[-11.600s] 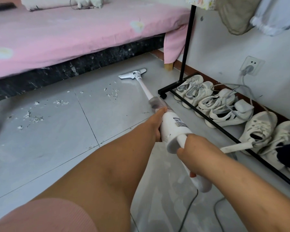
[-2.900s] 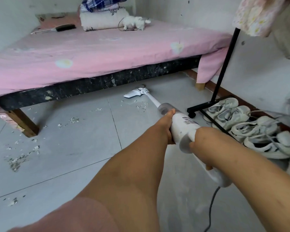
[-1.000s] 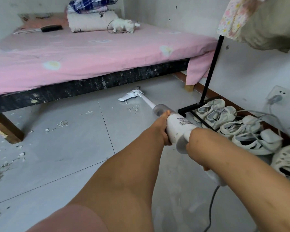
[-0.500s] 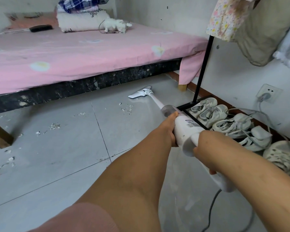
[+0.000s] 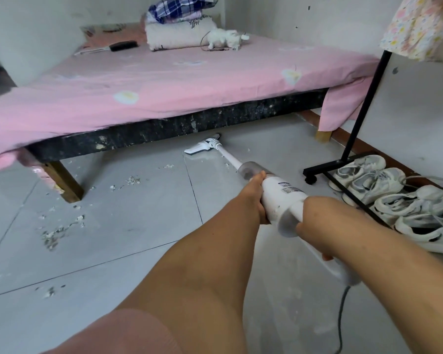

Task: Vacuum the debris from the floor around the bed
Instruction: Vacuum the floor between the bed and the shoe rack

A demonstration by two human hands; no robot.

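Observation:
I hold a white stick vacuum (image 5: 281,195) out in front of me with both hands. My left hand (image 5: 255,198) grips the front of its body just behind the clear dust cup. My right hand (image 5: 315,221) is curled round the handle at the rear. The white floor head (image 5: 202,146) lies on the grey tiles right at the edge of the bed (image 5: 164,83), under the dark frame. White debris (image 5: 59,231) is scattered on the floor at the left near the wooden bed leg (image 5: 64,180), with smaller bits (image 5: 133,180) nearer the middle.
A black clothes rack (image 5: 356,108) stands at the right, with several white sneakers (image 5: 376,185) lined along the wall beneath it. The vacuum's grey cord (image 5: 340,318) trails down at the lower right. Folded bedding, a brush and a white plush toy lie on the bed.
The floor head has slid left and further in, from the open tile to the bed's edge. The pile of bits near the tile seam is no longer there.

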